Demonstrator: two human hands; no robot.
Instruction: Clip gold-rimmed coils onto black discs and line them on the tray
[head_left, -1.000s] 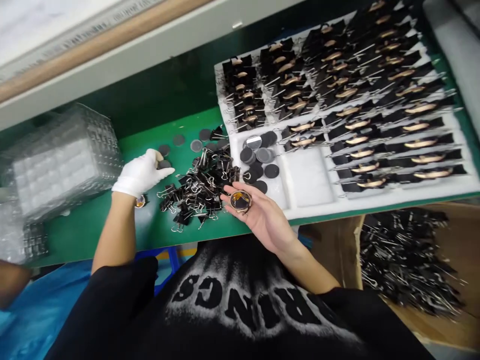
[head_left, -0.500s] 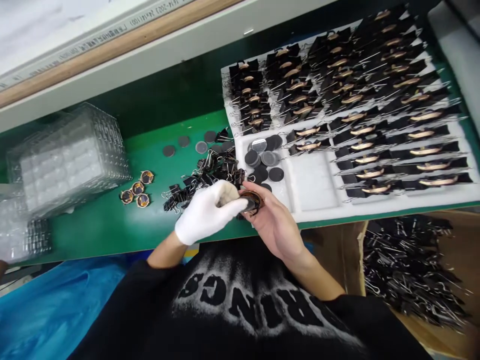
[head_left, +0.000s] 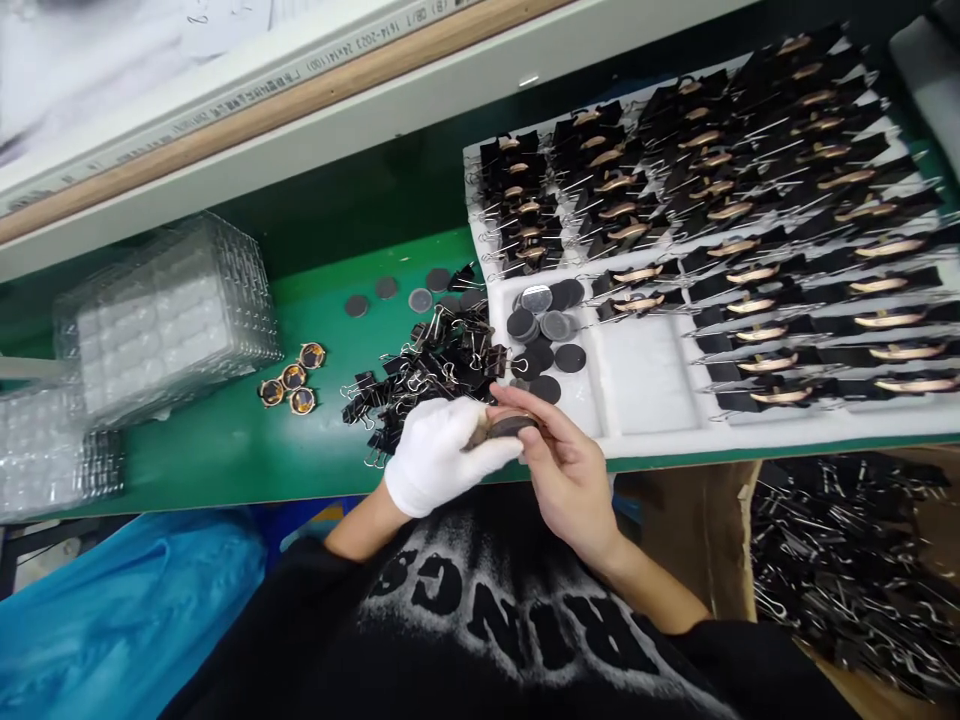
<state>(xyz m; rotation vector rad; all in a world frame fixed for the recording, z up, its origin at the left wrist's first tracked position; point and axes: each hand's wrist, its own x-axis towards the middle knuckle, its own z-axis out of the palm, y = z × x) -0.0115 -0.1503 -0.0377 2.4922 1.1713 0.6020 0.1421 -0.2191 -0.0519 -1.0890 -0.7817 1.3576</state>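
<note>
My left hand [head_left: 444, 452], in a white glove, and my bare right hand [head_left: 568, 472] meet over the bench's front edge. Between their fingers is a dark round disc [head_left: 511, 427], seen nearly edge-on, pressed against a round case that the fingers mostly hide. Both hands are closed on it, the right thumb at the disc's edge. Just beyond the gloved hand lies a heap of black binder clips [head_left: 439, 365]. Loose black discs [head_left: 570, 357] lie in the white foam tray [head_left: 645, 372], a little past my right hand.
Rows of binder clips [head_left: 757, 275] gripping gold-edged pieces fill much of the tray. Several gold-rimmed round cases [head_left: 302, 400] sit left on the green bench [head_left: 225, 450], near stacked clear plastic trays [head_left: 150, 330]. A box of binder clips [head_left: 847, 570] stands lower right. A shelf edge [head_left: 300, 110] crosses above.
The disc has turned to lie flatter between my hands, and the case is more covered. My right thumb has come onto the disc's edge. The whole view has shifted slightly.
</note>
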